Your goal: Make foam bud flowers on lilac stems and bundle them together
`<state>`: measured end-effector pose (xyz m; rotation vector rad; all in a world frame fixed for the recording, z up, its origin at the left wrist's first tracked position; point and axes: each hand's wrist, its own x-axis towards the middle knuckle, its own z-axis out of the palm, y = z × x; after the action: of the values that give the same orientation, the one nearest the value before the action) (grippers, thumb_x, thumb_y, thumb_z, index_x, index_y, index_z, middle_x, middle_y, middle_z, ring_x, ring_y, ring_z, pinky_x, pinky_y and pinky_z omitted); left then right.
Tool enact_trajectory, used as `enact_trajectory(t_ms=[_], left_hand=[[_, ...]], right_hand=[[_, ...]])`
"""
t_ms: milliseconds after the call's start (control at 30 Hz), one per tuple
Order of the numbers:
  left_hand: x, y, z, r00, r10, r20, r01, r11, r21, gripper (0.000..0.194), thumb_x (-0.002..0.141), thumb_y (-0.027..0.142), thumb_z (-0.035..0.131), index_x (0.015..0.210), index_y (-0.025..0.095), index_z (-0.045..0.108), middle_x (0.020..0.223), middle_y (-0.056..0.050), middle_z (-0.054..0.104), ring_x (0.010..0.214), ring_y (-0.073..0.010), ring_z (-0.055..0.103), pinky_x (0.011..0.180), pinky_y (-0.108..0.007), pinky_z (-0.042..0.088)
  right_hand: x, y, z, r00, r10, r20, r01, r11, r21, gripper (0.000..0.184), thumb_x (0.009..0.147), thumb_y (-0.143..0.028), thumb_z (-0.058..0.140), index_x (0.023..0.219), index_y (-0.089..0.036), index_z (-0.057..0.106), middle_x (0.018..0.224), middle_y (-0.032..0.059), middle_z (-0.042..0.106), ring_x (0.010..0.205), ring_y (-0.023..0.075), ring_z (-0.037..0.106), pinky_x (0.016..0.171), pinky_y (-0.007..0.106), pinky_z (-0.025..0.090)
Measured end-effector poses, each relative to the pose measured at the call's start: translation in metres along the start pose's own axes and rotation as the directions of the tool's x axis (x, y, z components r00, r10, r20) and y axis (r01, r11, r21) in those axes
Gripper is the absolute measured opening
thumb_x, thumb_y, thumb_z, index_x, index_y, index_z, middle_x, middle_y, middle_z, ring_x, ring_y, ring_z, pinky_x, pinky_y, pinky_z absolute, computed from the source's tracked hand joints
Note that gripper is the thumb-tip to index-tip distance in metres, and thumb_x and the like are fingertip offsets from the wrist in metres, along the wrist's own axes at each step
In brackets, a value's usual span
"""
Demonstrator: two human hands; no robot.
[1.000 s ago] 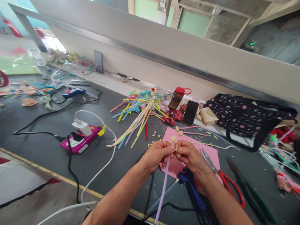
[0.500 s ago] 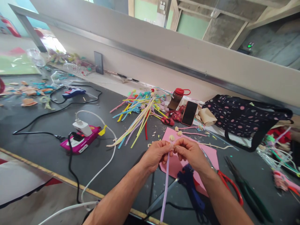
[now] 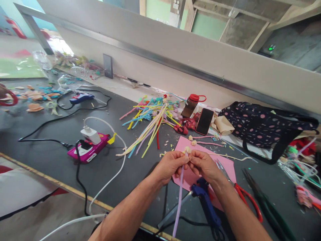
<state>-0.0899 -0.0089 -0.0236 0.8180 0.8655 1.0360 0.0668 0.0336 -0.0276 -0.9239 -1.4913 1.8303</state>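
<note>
My left hand [image 3: 170,165] pinches a lilac pipe cleaner [image 3: 179,197] just below a small cream flower head [image 3: 187,150]; the stem hangs down past the table edge. With thumb and index together, my right hand [image 3: 204,164] touches the base of that flower. Whether a separate small piece sits between its fingertips is hidden. Beneath both hands lies a pink sheet [image 3: 180,144]. A blue glue gun [image 3: 205,201] rests under my right wrist. To the right are red-handled scissors [image 3: 249,201], partly covered by my forearm, and long-nosed pliers [image 3: 268,204] with dark green handles.
Colourful pipe cleaners [image 3: 152,117] lie heaped behind my hands. A phone [image 3: 204,121], a bottle [image 3: 190,105] and a patterned bag [image 3: 260,127] line the back. Leftward stands a magenta power strip [image 3: 94,150] with cables. A blurred co-worker's hand [image 3: 3,92] holds something red at the left edge.
My right fingers drew slightly off the flower's base, then closed back against it. The left hand keeps its pinch. A co-worker's hand has come in at the left edge.
</note>
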Motion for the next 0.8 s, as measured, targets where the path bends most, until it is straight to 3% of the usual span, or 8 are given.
enact_trajectory(t_ms=[133, 367, 433, 567, 667, 800], left_hand=[[0.0, 0.001, -0.001, 1.0, -0.01, 0.012, 0.011, 1.0, -0.017, 0.027, 0.07, 0.037, 0.061, 0.063, 0.012, 0.054, 0.051, 0.003, 0.053, 0.03, -0.0014, 0.034, 0.029, -0.014, 0.024], [-0.001, 0.004, -0.002, 0.999, -0.034, 0.0, 0.034, 0.999, -0.011, 0.027, 0.07, 0.037, 0.06, 0.061, 0.013, 0.054, 0.049, 0.003, 0.053, 0.029, -0.0023, 0.033, 0.029, -0.016, 0.023], [-0.002, 0.005, -0.002, 0.999, -0.028, -0.039, 0.029, 0.999, 0.042, 0.026, 0.069, 0.037, 0.06, 0.06, 0.014, 0.053, 0.047, 0.003, 0.053, 0.028, -0.0027, 0.031, 0.03, -0.017, 0.022], [-0.003, 0.005, -0.001, 0.992, -0.011, -0.123, 0.041, 0.968, 0.248, 0.02, 0.066, 0.032, 0.06, 0.058, 0.015, 0.055, 0.042, 0.005, 0.051, 0.029, -0.0035, 0.029, 0.033, -0.018, 0.019], [-0.003, 0.001, -0.001, 0.991, 0.069, -0.113, -0.017, 0.914, 0.406, 0.019, 0.066, 0.03, 0.058, 0.055, 0.014, 0.058, 0.043, 0.003, 0.053, 0.035, -0.0056, 0.036, 0.038, -0.019, 0.026], [-0.003, -0.002, 0.001, 0.992, 0.091, -0.092, -0.03, 0.854, 0.519, 0.019, 0.065, 0.03, 0.057, 0.054, 0.015, 0.059, 0.042, 0.003, 0.053, 0.041, -0.0092, 0.045, 0.044, -0.021, 0.031]], right_hand=[[-0.005, -0.009, -0.001, 0.99, -0.11, -0.083, 0.091, 0.974, -0.209, 0.013, 0.073, -0.028, 0.064, 0.078, -0.016, 0.061, 0.063, -0.0007, 0.063, 0.041, 0.0071, 0.052, 0.036, 0.017, 0.032], [-0.01, -0.016, 0.007, 0.975, -0.199, -0.095, 0.141, 0.894, -0.425, 0.01, 0.079, -0.028, 0.057, 0.076, -0.018, 0.059, 0.065, -0.0018, 0.059, 0.047, 0.0086, 0.052, 0.043, 0.02, 0.038], [-0.013, -0.023, 0.005, 0.96, -0.274, -0.052, 0.2, 0.806, -0.556, 0.01, 0.082, -0.026, 0.054, 0.077, -0.019, 0.059, 0.068, -0.0007, 0.059, 0.053, 0.0102, 0.053, 0.048, 0.022, 0.041], [-0.02, -0.041, -0.007, 0.881, -0.464, 0.098, 0.376, 0.558, -0.74, 0.008, 0.084, -0.023, 0.053, 0.08, -0.02, 0.06, 0.081, 0.0041, 0.061, 0.076, 0.0161, 0.056, 0.069, 0.029, 0.045], [-0.024, -0.051, -0.014, 0.848, -0.498, 0.183, 0.426, 0.433, -0.794, 0.008, 0.084, -0.022, 0.053, 0.083, -0.02, 0.061, 0.09, 0.006, 0.06, 0.087, 0.0182, 0.056, 0.077, 0.032, 0.044], [-0.027, -0.056, -0.013, 0.848, -0.475, 0.236, 0.416, 0.32, -0.851, 0.011, 0.085, -0.021, 0.051, 0.085, -0.02, 0.062, 0.094, 0.0062, 0.058, 0.089, 0.0174, 0.056, 0.076, 0.03, 0.045]])
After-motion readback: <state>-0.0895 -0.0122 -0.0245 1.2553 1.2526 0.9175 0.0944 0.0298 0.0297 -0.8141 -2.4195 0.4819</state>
